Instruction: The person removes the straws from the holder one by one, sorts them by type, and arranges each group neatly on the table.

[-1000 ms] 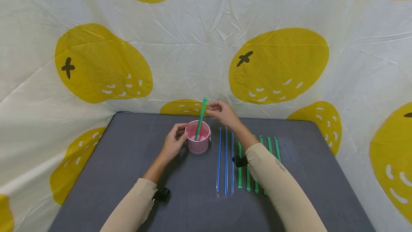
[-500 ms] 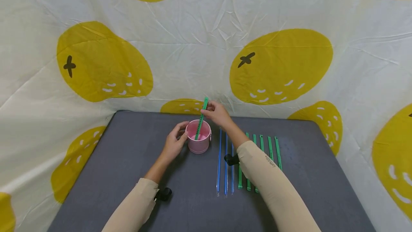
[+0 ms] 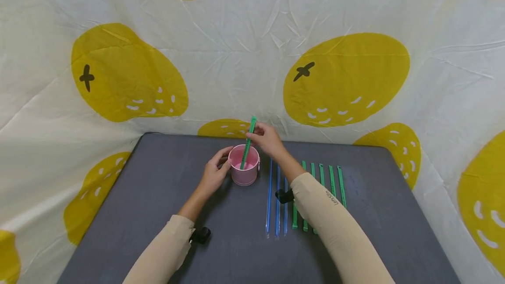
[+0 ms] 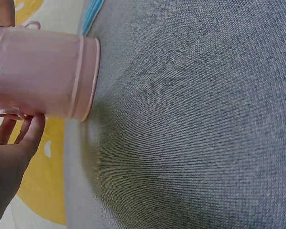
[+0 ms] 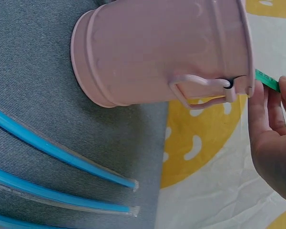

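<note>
A small pink bucket stands upright on the dark table. My left hand holds it from its left side, fingers and thumb curved against the wall near the rim, as the left wrist view of the bucket also shows. A slim green stick packet with dark print leans inside, its lower end within the bucket and its top above the rim. Near that top, my right hand pinches the packet between thumb and fingers. The right wrist view shows the packet's green end by the fingertips.
Several blue sticks in clear wrappers lie side by side right of the bucket. Further right is a row of green stick packets, partly covered by the right sleeve. A lemon-print cloth hangs behind the table.
A second ago the right hand was apart from the green stick packet with its fingers loose; it has moved left and now pinches it. The left hand stays on the bucket.
</note>
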The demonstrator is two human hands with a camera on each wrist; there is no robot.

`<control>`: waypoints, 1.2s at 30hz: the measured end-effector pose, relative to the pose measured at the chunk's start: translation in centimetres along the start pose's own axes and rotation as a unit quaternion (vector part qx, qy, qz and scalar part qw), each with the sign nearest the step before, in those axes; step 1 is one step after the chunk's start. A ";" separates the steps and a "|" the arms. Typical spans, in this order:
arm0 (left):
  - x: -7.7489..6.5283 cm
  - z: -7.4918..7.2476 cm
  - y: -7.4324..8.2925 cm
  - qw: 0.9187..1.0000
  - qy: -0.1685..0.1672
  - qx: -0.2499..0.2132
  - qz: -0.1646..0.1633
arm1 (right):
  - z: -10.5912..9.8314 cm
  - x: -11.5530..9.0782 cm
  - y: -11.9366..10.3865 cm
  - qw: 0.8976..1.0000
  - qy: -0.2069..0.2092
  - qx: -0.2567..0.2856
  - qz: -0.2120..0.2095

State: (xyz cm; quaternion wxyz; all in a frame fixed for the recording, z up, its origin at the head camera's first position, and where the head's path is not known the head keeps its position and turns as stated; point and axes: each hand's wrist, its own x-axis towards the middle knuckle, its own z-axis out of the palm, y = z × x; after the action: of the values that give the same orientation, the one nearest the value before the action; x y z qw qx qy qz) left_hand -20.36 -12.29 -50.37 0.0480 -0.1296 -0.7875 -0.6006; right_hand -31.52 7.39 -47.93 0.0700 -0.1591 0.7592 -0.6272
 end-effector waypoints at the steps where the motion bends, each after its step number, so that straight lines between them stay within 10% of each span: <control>1: 0.0 0.0 0.1 1.000 0.000 0.003 0.000 | -0.1 -0.1 -0.2 1.000 0.000 0.006 0.003; 23: 0.5 0.3 0.7 1.000 0.009 0.026 0.003 | -6.8 -3.4 -9.5 0.994 0.040 0.069 -0.079; 36: 0.3 0.0 0.5 1.000 0.003 0.025 -0.008 | -11.9 -6.2 -8.9 0.991 0.082 0.071 -0.074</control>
State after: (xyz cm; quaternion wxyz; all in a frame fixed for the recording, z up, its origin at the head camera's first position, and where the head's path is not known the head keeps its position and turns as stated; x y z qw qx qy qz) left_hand -20.50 -12.12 -49.85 0.0492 -0.1205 -0.8031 -0.5814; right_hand -27.95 19.08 -37.39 -0.0278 -0.1575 0.7021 -0.6939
